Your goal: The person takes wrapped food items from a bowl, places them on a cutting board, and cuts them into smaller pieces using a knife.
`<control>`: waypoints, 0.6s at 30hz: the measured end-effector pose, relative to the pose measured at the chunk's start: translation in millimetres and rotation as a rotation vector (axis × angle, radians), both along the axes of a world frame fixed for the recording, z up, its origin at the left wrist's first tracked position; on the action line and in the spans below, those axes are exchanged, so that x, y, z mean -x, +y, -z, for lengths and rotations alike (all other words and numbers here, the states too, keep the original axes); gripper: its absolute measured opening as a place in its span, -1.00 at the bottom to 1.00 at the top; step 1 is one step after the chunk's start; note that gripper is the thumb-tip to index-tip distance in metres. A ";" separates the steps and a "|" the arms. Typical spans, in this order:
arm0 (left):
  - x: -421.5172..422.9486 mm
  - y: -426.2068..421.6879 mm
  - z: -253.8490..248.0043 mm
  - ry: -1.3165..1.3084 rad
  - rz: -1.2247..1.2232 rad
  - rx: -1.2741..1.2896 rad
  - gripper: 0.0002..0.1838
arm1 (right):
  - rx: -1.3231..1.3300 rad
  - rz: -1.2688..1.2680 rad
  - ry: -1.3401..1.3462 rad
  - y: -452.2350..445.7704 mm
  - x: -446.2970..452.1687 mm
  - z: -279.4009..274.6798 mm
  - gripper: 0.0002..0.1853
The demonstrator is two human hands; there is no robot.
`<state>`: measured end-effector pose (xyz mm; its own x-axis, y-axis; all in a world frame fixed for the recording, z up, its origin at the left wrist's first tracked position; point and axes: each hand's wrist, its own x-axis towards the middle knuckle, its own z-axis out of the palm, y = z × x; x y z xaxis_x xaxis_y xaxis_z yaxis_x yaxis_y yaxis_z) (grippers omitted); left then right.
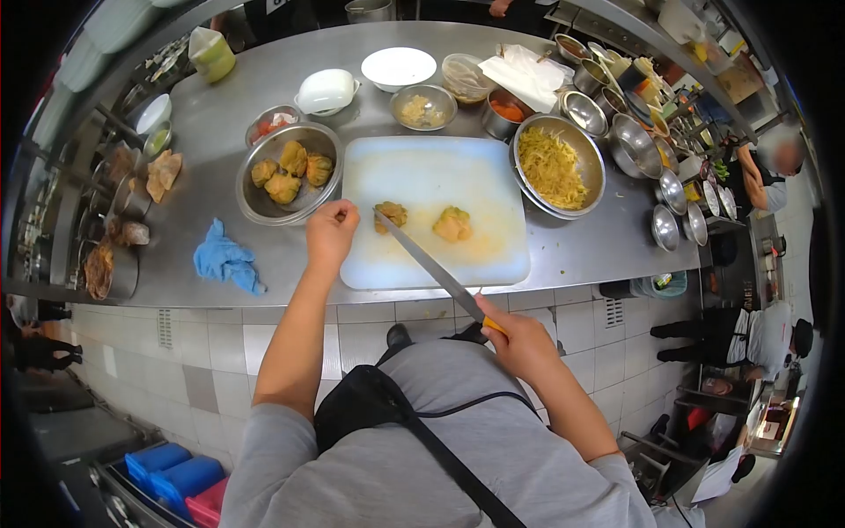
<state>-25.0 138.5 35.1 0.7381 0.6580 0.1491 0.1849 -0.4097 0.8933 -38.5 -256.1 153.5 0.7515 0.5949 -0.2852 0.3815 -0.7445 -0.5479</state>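
Observation:
My right hand (519, 339) grips a long knife (436, 271) by its yellow handle. The blade slants up and left over the white cutting board (431, 163), its tip touching or just over a knobbly brown-green vegetable lump (391, 216). A paler cut lump (452, 223) lies to the right on the board, with yellowish stains around it. My left hand (333, 233) is closed in a pinch at the board's left edge; anything between its fingertips is too small to make out. Behind it, a steel bowl (249, 195) holds several similar whole lumps (295, 158).
Right of the board stands a bowl of yellow-green shreds (553, 167). Bowls line the back, including one with chopped bits (421, 110). A blue cloth (225, 257) lies left, near the counter's front edge. Several steel bowls (634, 145) crowd the right end. Other people (764, 176) stand further off.

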 end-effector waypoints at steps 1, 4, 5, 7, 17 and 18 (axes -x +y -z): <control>1.4 3.4 2.9 0.001 -0.004 -0.003 -0.86 | -0.034 0.009 -0.011 0.5 1.0 -7.2 -0.37; 3.7 9.4 6.4 0.045 0.048 0.193 -0.87 | -0.082 0.055 -0.049 0.5 -2.5 -9.5 -0.37; 4.6 6.3 7.3 -0.046 0.040 0.523 -0.87 | -0.090 0.100 -0.074 -0.6 -3.2 -8.6 -0.37; 7.3 3.5 7.9 -0.136 0.038 0.852 -0.86 | -0.151 0.131 -0.104 -0.6 -4.3 -2.5 -0.38; -6.5 -28.2 0.0 0.018 0.343 -0.310 -0.81 | -0.240 0.146 -0.074 -9.8 10.3 30.1 -0.37; -9.3 -30.6 1.8 -0.006 0.321 -0.376 -0.83 | -0.240 0.154 -0.074 -8.7 11.1 28.6 -0.37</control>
<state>-15.7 107.9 33.3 0.8930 0.2976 0.3376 -0.0082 -0.7393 0.6734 -49.6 -264.8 124.9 0.8517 0.5161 -0.0911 0.3196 -0.6493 -0.6902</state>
